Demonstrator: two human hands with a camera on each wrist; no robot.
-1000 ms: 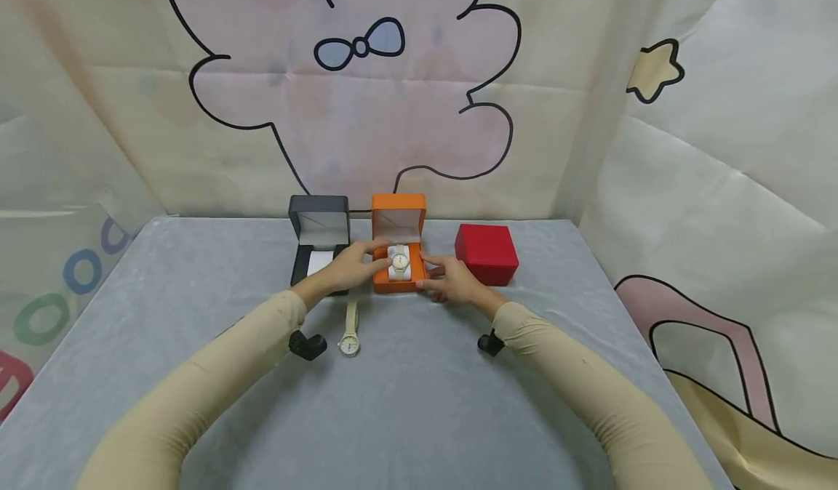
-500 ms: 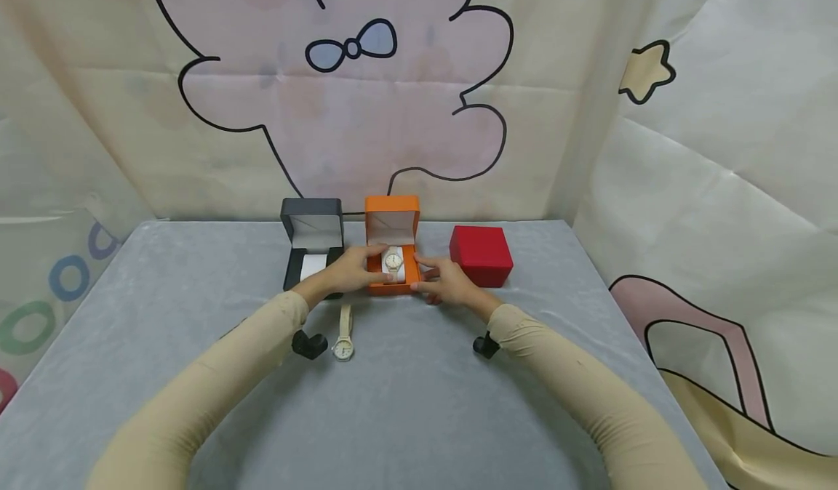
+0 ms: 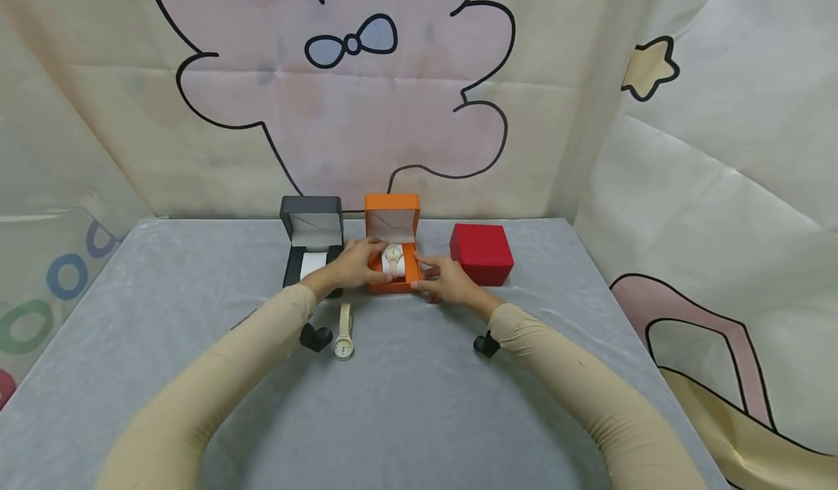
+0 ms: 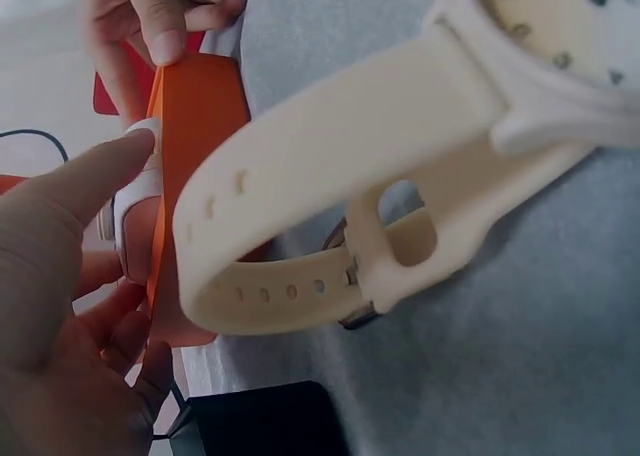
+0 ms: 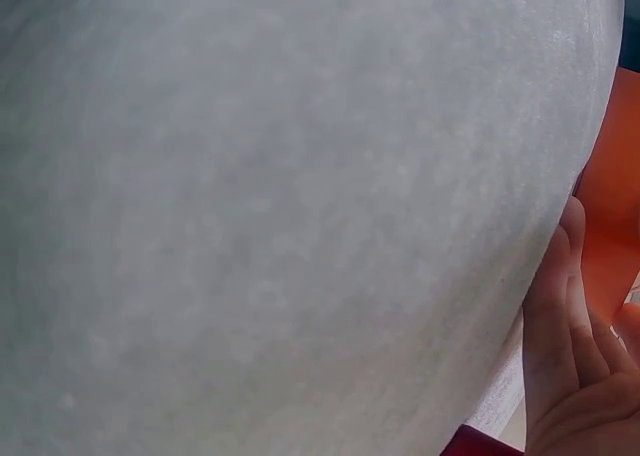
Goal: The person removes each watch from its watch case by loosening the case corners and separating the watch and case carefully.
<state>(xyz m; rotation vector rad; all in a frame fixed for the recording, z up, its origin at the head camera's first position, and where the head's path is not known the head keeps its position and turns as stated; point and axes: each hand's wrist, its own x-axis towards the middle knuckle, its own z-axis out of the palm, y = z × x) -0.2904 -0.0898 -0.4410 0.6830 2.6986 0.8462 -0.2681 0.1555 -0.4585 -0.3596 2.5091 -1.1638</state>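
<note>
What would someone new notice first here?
Probably the bright orange open box near the back edge of the table, with a pale watch inside, between the left hand and right hand. Next, the red box further right. In the left wrist view, a loose cream watch looms large.

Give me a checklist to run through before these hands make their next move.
1. Orange box open: ok.
2. Right hand against orange box's side: ok.
3. Left hand on the white cushion bearing the strapped watch: ok.
4. That cushion fully seated: cannot tell; the hand hides part of it.
5. Loose watch apart from the boxes: ok.
6. Watch on the white pad in the dark box: not ok; none visible there.
</note>
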